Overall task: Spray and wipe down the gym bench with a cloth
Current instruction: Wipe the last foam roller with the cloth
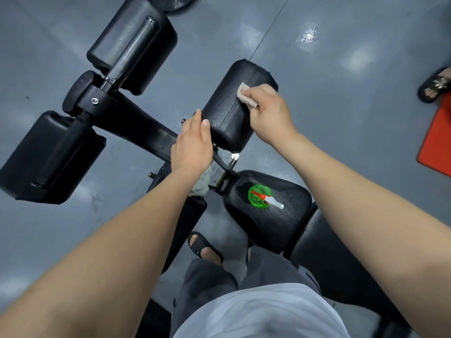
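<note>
Wiping is the step in hand. The right hand (268, 113) curls over the cloth (244, 93) and presses it to the top of the pad (227, 125), beside the seam. The left hand (192, 145) lies with fingers straight and together against the pad's near end, probably to steady it. The bottle (260, 197) stands on the seat (275, 223), untouched. Next, the cloth should probably sweep along the pad and round its sides, with firm pressure, while the left hand keeps it from turning.
</note>
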Demonstrator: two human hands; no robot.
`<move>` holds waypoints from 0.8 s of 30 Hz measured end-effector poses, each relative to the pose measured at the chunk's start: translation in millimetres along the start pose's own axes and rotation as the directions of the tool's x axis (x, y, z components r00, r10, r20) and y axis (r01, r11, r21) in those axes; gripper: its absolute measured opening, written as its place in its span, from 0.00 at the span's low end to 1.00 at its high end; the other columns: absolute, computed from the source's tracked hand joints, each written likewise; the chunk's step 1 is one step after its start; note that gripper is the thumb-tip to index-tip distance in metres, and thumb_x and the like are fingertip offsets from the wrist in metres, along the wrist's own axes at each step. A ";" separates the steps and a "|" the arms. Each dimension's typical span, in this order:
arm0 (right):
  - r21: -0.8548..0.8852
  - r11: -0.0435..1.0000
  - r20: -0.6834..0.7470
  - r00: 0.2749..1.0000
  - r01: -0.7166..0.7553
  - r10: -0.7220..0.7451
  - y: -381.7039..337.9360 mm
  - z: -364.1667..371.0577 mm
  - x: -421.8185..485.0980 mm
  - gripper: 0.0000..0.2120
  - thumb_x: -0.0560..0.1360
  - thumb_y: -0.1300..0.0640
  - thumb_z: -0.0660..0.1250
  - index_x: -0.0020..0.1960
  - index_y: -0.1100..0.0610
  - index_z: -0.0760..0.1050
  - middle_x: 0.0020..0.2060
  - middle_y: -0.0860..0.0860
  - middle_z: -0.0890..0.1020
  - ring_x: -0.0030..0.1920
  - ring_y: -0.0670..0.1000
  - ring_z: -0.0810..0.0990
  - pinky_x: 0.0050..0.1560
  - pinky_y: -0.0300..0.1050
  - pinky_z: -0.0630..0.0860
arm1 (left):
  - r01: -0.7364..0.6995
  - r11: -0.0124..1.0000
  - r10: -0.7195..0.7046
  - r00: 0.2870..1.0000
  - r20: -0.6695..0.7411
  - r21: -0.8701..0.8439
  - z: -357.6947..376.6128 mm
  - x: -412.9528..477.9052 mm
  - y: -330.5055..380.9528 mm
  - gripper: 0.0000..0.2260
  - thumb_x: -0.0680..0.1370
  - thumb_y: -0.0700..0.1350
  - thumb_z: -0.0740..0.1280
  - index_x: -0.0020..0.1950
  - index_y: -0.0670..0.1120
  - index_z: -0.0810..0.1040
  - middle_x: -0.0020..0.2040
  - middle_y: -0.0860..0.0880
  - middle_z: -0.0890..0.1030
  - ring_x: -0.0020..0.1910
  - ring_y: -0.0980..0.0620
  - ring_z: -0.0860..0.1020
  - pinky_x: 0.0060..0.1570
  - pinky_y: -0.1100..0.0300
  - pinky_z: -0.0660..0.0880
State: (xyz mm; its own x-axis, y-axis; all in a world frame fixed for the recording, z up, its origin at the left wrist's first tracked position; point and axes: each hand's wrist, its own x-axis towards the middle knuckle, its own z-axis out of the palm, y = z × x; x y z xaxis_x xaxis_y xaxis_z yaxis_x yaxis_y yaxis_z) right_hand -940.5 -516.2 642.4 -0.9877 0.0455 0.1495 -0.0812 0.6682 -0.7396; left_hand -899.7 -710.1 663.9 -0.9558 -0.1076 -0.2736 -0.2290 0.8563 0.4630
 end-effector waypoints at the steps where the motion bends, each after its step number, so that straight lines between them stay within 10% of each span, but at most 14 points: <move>1: 0.009 1.000 0.012 1.000 0.025 -0.025 -1.9 0.3 -3.4 0.18 0.73 0.69 0.60 0.57 0.59 0.82 0.51 0.58 0.79 0.51 0.59 0.79 0.50 0.44 0.74 | 0.002 1.000 -0.002 1.000 -0.001 -0.002 -0.1 -0.2 0.3 0.25 0.86 0.59 0.45 0.82 0.56 0.58 0.80 0.54 0.63 0.75 0.48 0.67 0.70 0.44 0.64; 24: -0.055 0.933 0.193 0.920 0.357 -0.341 -11.0 5.6 -51.2 0.15 0.73 0.65 0.57 0.51 0.56 0.80 0.51 0.57 0.74 0.51 0.58 0.73 0.43 0.55 0.77 | 0.027 1.000 -0.027 1.000 0.001 -0.016 2.6 3.9 -3.4 0.24 0.85 0.60 0.45 0.81 0.58 0.60 0.79 0.56 0.64 0.74 0.49 0.68 0.71 0.45 0.65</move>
State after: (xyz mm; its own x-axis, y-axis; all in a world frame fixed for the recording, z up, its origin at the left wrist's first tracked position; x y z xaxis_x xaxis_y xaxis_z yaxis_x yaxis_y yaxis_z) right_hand -889.8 -530.1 639.2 -0.9069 -0.3293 0.2628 -0.4209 0.6801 -0.6002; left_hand -902.2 -712.1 659.1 -0.9491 -0.1305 -0.2866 -0.2577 0.8450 0.4686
